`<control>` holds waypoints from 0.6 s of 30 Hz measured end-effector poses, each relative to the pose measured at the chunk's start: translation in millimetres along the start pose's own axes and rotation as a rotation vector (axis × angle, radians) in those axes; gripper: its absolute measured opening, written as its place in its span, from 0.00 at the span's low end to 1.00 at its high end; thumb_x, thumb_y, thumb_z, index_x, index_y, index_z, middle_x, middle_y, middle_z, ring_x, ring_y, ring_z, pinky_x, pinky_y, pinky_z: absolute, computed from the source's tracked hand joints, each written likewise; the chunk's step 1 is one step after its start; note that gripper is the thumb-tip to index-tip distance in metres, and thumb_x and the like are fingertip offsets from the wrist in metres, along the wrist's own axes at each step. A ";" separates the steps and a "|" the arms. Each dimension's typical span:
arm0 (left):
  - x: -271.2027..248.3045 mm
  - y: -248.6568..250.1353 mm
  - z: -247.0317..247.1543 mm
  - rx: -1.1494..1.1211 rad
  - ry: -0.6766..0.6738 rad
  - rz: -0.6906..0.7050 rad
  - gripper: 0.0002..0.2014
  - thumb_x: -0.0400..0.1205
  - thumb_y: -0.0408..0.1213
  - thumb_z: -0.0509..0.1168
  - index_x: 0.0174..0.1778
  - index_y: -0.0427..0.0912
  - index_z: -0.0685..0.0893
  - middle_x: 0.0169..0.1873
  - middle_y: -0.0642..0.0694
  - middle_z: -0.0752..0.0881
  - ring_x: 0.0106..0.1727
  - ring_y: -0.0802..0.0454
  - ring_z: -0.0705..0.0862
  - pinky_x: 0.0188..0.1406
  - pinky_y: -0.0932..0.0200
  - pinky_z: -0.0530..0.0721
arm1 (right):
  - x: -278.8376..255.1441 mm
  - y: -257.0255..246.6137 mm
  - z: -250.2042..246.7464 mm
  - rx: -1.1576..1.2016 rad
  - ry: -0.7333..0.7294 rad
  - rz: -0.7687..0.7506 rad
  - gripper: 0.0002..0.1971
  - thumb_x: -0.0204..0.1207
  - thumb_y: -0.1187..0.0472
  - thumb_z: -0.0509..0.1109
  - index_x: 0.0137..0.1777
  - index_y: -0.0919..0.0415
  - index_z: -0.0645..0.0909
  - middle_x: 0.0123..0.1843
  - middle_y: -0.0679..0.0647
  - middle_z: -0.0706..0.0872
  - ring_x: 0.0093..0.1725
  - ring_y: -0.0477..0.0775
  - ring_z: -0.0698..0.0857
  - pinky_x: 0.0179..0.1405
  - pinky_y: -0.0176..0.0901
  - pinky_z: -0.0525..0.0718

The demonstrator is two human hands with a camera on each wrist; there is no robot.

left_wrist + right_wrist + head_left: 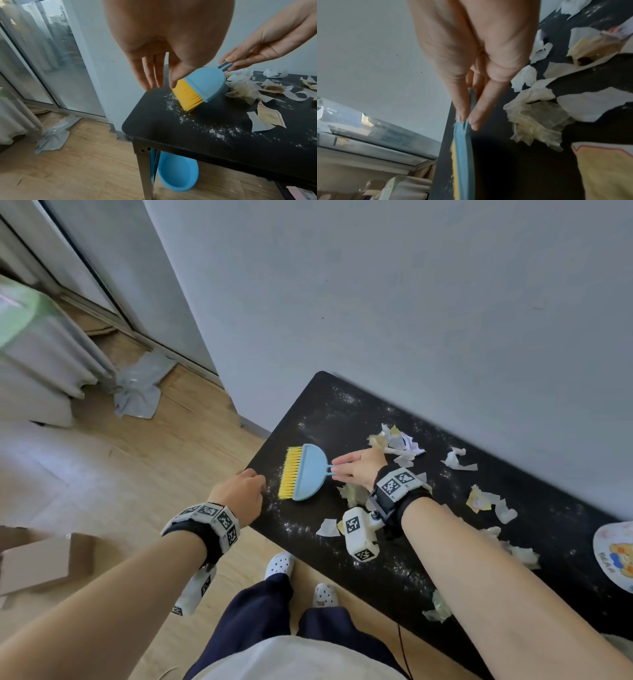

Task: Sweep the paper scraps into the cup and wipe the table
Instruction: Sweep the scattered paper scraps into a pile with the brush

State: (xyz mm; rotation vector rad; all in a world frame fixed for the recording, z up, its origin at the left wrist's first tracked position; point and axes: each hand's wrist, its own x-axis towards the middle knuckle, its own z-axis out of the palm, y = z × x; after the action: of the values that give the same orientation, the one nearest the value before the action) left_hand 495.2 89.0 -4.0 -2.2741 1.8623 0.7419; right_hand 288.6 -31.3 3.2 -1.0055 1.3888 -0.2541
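1. Paper scraps lie scattered over the black table, most of them on the person's right side of the brush, with a few more strung along the near edge toward the cup, which sits at the far right of the head view, partly cut off by the frame
2. White powder dusts the table's left end, around and in front of the yellow bristles
3. Right hand pinches the brush's thin blue handle between thumb and fingertips; the right wrist view shows the handle edge-on, squeezed between two fingers
4. Left hand hangs at the table's left corner with fingers straight and loosely together, holding nothing; whether it touches the edge I cannot tell
5. The relation that matters: the brush's long axis runs left to right, handle toward the scraps and bristles pointing away from them, toward the left corner. As I judge it, the bristles are on the wrong side of the pile for a sweep toward the cup, so the brush would need lifting over or turning first
6. The right hand is the nearer one to both scraps and cup; the left is well apart from them
7. A blue dustpan leans under the table by the leg
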 end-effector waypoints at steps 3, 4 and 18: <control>-5.0 1.5 8.5 -0.006 -0.016 -0.010 0.13 0.84 0.34 0.54 0.59 0.43 0.81 0.61 0.46 0.80 0.59 0.48 0.79 0.54 0.51 0.84 | 2.0 6.1 -4.5 -0.041 0.015 0.036 0.07 0.71 0.76 0.73 0.38 0.65 0.84 0.41 0.60 0.87 0.48 0.57 0.88 0.55 0.46 0.87; -5.8 3.0 11.1 -0.002 -0.019 -0.006 0.13 0.84 0.34 0.54 0.59 0.43 0.81 0.61 0.46 0.80 0.60 0.48 0.79 0.55 0.51 0.84 | 1.6 8.7 -10.1 -0.063 0.017 0.048 0.08 0.71 0.75 0.73 0.37 0.63 0.84 0.43 0.60 0.87 0.50 0.58 0.88 0.55 0.47 0.87; 0.8 67.3 21.6 0.013 -0.063 0.112 0.13 0.85 0.36 0.53 0.62 0.44 0.80 0.62 0.47 0.80 0.63 0.47 0.78 0.62 0.50 0.81 | -30.7 33.1 -93.0 0.255 0.172 -0.002 0.05 0.69 0.76 0.74 0.43 0.71 0.83 0.42 0.63 0.87 0.40 0.53 0.88 0.40 0.34 0.89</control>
State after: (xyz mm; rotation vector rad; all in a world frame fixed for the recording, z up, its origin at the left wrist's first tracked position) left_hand 425.2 80.2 -8.7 -2.1277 1.9731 0.8037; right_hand 185.7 -31.5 13.6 -0.7873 1.4679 -0.5158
